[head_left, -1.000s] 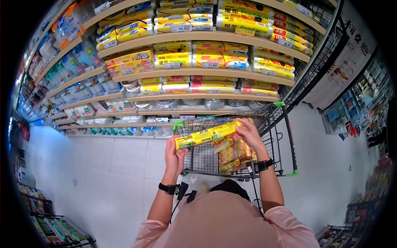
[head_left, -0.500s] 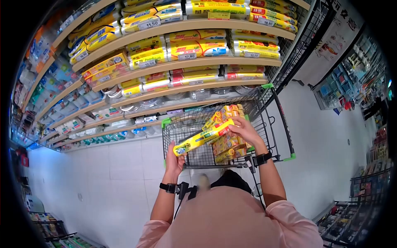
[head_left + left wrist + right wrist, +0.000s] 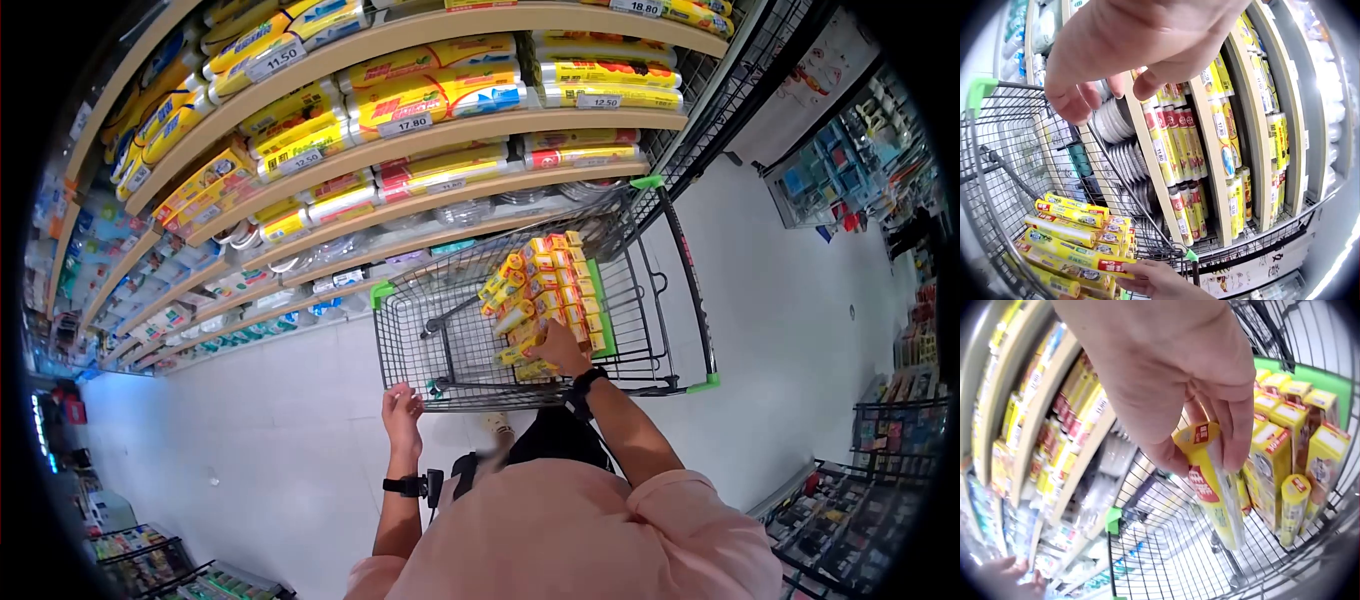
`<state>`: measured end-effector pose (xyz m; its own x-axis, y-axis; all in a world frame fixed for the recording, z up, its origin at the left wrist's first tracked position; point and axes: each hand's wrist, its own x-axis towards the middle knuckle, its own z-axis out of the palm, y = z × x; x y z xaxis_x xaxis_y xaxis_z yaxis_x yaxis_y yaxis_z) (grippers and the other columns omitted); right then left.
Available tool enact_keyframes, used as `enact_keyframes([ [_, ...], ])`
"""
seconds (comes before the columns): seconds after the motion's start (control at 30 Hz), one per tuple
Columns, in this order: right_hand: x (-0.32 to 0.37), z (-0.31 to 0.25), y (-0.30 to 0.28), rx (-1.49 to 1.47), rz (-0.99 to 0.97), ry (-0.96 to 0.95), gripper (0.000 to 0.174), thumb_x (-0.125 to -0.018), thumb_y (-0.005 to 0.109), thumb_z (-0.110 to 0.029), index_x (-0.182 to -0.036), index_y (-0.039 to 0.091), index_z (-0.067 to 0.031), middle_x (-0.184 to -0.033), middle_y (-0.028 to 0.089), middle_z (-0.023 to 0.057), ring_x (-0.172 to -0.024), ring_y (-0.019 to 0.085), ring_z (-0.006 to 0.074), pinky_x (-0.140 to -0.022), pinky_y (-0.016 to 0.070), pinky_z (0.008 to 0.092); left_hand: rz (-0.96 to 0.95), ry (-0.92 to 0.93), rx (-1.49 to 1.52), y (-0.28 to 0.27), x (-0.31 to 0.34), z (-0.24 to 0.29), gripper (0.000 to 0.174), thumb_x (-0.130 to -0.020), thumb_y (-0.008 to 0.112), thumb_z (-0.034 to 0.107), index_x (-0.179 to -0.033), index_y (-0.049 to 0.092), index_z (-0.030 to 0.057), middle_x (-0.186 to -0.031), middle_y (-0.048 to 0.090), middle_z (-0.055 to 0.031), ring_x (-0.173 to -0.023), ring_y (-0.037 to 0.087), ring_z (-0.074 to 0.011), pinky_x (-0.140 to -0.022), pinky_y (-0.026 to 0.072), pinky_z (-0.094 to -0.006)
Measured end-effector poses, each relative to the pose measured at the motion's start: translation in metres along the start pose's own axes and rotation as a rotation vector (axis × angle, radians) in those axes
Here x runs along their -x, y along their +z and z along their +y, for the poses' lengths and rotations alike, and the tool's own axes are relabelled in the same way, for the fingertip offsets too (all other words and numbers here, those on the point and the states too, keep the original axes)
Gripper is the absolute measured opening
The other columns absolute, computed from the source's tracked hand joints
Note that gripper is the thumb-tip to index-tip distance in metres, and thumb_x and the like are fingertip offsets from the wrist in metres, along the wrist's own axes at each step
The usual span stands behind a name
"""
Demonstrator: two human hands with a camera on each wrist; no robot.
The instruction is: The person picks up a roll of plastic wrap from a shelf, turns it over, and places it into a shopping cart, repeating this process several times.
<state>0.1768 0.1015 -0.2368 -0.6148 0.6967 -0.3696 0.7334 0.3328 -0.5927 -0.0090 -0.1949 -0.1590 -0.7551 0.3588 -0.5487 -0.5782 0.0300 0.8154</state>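
In the right wrist view my right hand (image 3: 1191,394) grips the end of a yellow roll (image 3: 1210,494) between thumb and fingers, over the cart. Beside it stand yellow boxes (image 3: 1270,456) and another roll (image 3: 1294,509). The head view has the right hand (image 3: 562,350) at the near side of the stacked yellow boxes (image 3: 560,280). My left hand (image 3: 402,415) is off the cart's (image 3: 430,405) near left corner, fingers loosely bent and holding nothing; the left wrist view shows this hand (image 3: 1141,50) empty too. The held roll (image 3: 1072,253) lies along the top of the pile there.
Shelves (image 3: 420,140) of yellow rolls and boxes run along the cart's far side. Tiled floor (image 3: 270,420) lies to the left. A cart handle (image 3: 690,290) is at the right, and display racks (image 3: 840,510) stand at the lower right.
The left hand has let go of the yellow roll and moved slightly down and left. The right hand has lowered the roll toward the boxes. The shelves have shifted left and up in view.
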Motion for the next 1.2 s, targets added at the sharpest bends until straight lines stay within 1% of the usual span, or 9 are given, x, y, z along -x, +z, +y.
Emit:
enact_keyframes([
  [0.2, -0.056, 0.019, 0.060, 0.082, -0.127, 0.105, 0.065, -0.074, 0.082, -0.030, -0.119, 0.049, 0.0031, -0.088, 0.065, 0.0180, -0.081, 0.067, 0.0333, -0.066, 0.0556, 0.0453, 0.014, -0.090, -0.109, 0.018, 0.025, -0.009, 0.011, -0.094, 0.056, 0.013, -0.105, 0.055, 0.0120, -0.098, 0.060, -0.0019, -0.088, 0.060, -0.0160, -0.076, 0.0490, -0.0300],
  [0.23, -0.062, 0.015, 0.061, 0.123, -0.172, 0.103, 0.068, -0.077, 0.078, -0.017, -0.128, 0.041, 0.0082, -0.094, 0.064, 0.0205, -0.080, 0.067, 0.0329, -0.066, 0.0568, 0.0426, -0.003, -0.102, -0.118, 0.017, 0.026, -0.015, 0.011, -0.094, 0.057, 0.013, -0.105, 0.055, 0.0123, -0.099, 0.061, -0.0021, -0.088, 0.060, -0.0166, -0.076, 0.0492, -0.0302],
  [0.33, -0.091, 0.050, 0.130, 0.442, 0.283, -0.131, 0.061, -0.079, 0.071, -0.008, -0.130, 0.041, 0.0057, -0.109, 0.058, 0.0242, -0.080, 0.067, 0.0332, -0.064, 0.0573, 0.0407, -0.001, -0.157, -0.140, 0.020, 0.030, -0.026, 0.019, -0.092, 0.059, 0.015, -0.110, 0.053, 0.0114, -0.108, 0.058, -0.0091, -0.096, 0.059, -0.0240, -0.081, 0.0490, -0.0368],
  [0.4, -0.073, 0.014, 0.084, 0.259, 0.117, 0.009, 0.033, -0.089, 0.055, -0.007, -0.121, 0.053, 0.0012, -0.120, 0.049, 0.0254, -0.076, 0.069, 0.0351, -0.061, 0.0580, 0.0418, -0.013, -0.176, -0.152, 0.024, 0.033, -0.029, 0.018, -0.092, 0.059, 0.013, -0.109, 0.053, 0.0105, -0.108, 0.057, -0.0067, -0.095, 0.060, -0.0244, -0.081, 0.0503, -0.0381],
  [0.53, -0.081, 0.010, 0.081, 0.277, 0.124, 0.010, 0.033, -0.093, 0.050, -0.009, -0.126, 0.053, -0.0045, -0.115, 0.050, 0.0204, -0.070, 0.069, 0.0344, -0.056, 0.0574, 0.0415, 0.009, -0.211, -0.209, 0.045, 0.031, -0.023, 0.026, -0.092, 0.061, 0.014, -0.114, 0.051, 0.0032, -0.105, 0.058, -0.0100, -0.093, 0.061, -0.0254, -0.079, 0.0516, -0.0382],
  [0.6, -0.114, 0.048, 0.138, 0.437, 0.171, -0.069, 0.033, -0.094, 0.049, -0.009, -0.127, 0.053, -0.0035, -0.119, 0.050, 0.0208, -0.077, 0.068, 0.0363, -0.062, 0.0579, 0.0434, -0.012, -0.226, -0.216, 0.052, 0.024, -0.020, 0.027, -0.091, 0.061, 0.012, -0.114, 0.051, 0.0023, -0.104, 0.058, -0.0100, -0.091, 0.061, -0.0250, -0.079, 0.0518, -0.0380],
  [0.77, -0.078, 0.008, 0.068, 0.164, -0.010, 0.030, 0.037, -0.093, 0.051, -0.008, -0.129, 0.052, -0.0002, -0.128, 0.050, 0.0250, -0.090, 0.067, 0.0377, -0.072, 0.0577, 0.0445, -0.093, -0.181, -0.208, 0.077, 0.016, -0.003, 0.023, -0.091, 0.058, 0.007, -0.113, 0.051, 0.0028, -0.102, 0.059, -0.0105, -0.088, 0.062, -0.0242, -0.075, 0.0528, -0.0373],
  [1.0, -0.072, 0.008, 0.026, 0.228, -0.030, -0.071, 0.017, -0.091, 0.055, -0.008, -0.105, 0.061, 0.0001, -0.105, 0.060, 0.0216, -0.090, 0.065, 0.0347, -0.073, 0.0568, 0.0422, -0.183, -0.128, -0.168, 0.094, 0.010, 0.008, 0.018, -0.092, 0.053, 0.003, -0.109, 0.051, 0.0035, -0.102, 0.060, -0.0114, -0.086, 0.063, -0.0238, -0.073, 0.0544, -0.0361],
  [1.2, -0.047, 0.026, 0.002, -0.084, -0.050, -0.015, 0.012, -0.083, 0.063, -0.011, -0.094, 0.063, -0.0054, -0.085, 0.067, 0.0144, -0.085, 0.065, 0.0335, -0.074, 0.0515, 0.0421, -0.352, -0.108, -0.122, 0.086, 0.004, 0.005, 0.016, -0.092, 0.053, 0.004, -0.108, 0.052, 0.0046, -0.101, 0.060, -0.0102, -0.085, 0.063, -0.0225, -0.072, 0.0536, -0.0355],
])
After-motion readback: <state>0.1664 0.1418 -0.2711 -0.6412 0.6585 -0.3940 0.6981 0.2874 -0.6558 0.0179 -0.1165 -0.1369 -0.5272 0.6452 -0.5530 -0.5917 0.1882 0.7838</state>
